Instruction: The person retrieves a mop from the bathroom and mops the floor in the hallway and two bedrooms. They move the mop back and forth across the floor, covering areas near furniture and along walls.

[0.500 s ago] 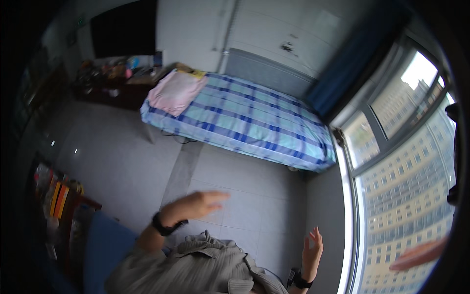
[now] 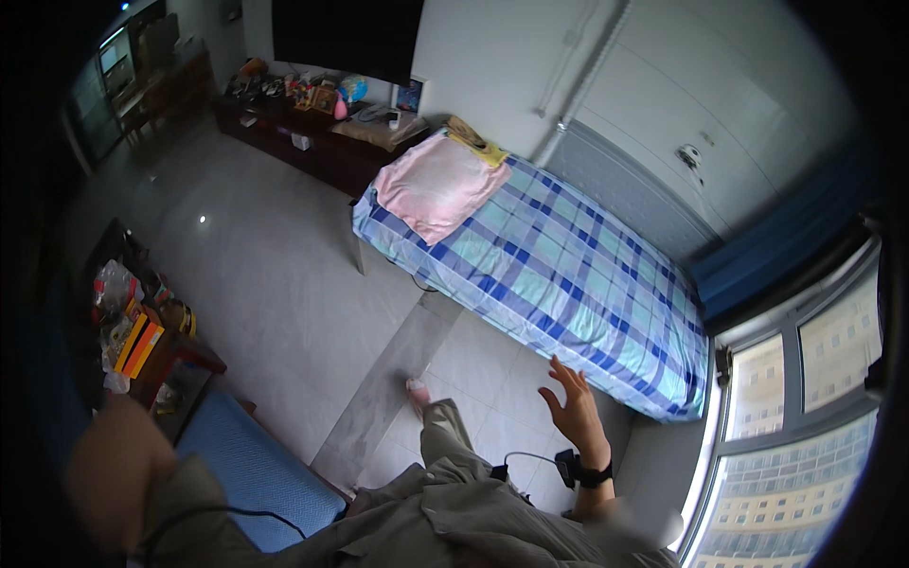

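Note:
My right hand is raised in front of the bed's near side, fingers apart and nothing in them. A dark band with a small black device is on that wrist, and a thin cable runs from it. At the lower left, motion smears my left hand, so its fingers cannot be made out. Nearest to it is a blue cushioned seat. Below, my leg in grey-green cloth reaches forward, with a pinkish shoe on the tiled floor.
A bed with a blue plaid sheet and a pink pillow stands against the wall. Behind its left end are a dark low cabinet and a television. Cluttered shelves stand left; a large window is right.
The view has swung left, showing more floor and cabinet. My left hand has gone from the middle to the lower left. My right hand appears higher, and a leg and shoe now show.

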The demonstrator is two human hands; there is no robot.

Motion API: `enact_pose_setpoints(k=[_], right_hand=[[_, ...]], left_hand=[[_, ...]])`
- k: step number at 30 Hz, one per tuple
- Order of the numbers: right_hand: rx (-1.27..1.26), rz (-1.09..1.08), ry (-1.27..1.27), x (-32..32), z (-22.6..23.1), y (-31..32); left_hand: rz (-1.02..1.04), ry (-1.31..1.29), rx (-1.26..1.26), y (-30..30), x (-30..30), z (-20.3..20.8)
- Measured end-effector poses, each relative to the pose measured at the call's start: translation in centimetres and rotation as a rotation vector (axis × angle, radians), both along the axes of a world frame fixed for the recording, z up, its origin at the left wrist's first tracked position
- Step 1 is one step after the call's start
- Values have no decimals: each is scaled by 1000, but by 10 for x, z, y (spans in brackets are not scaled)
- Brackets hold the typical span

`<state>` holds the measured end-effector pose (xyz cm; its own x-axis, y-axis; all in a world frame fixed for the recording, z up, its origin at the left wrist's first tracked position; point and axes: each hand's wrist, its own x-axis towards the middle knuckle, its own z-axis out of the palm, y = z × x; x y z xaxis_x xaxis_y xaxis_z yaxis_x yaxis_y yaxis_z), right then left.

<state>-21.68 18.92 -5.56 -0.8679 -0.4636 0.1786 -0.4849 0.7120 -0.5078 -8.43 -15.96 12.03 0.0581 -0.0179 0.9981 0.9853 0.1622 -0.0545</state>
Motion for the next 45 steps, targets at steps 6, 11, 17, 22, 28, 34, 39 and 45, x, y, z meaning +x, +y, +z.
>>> enact_pose_setpoints(k=[6, 11, 17, 22, 28, 34, 39, 45], right_hand=[[61, 229, 49, -149, 0, -114], [-73, 431, 13, -241, 19, -205], [-31, 677, -49, -305, 3, -307], [-38, 741, -44, -349, -19, -400], [-41, 733, -15, -396, -27, -532], [-54, 729, -8, -443, -8, -665], [-135, 696, -56, -484, -11, -774], [-100, 737, -58, -574, -46, -926]], left_hand=[[177, -898, -295, 12, -108, -146], [292, -1577, -521, -15, -137, -243], [520, -1855, -292, -98, -143, -296], [718, -1974, -2, -195, -149, -315], [804, -1869, 112, -349, -228, -308], [946, -1240, -51, -537, -320, -160], [1095, -591, -146, -660, -343, -3], [1233, -134, -156, -767, -380, 46]])
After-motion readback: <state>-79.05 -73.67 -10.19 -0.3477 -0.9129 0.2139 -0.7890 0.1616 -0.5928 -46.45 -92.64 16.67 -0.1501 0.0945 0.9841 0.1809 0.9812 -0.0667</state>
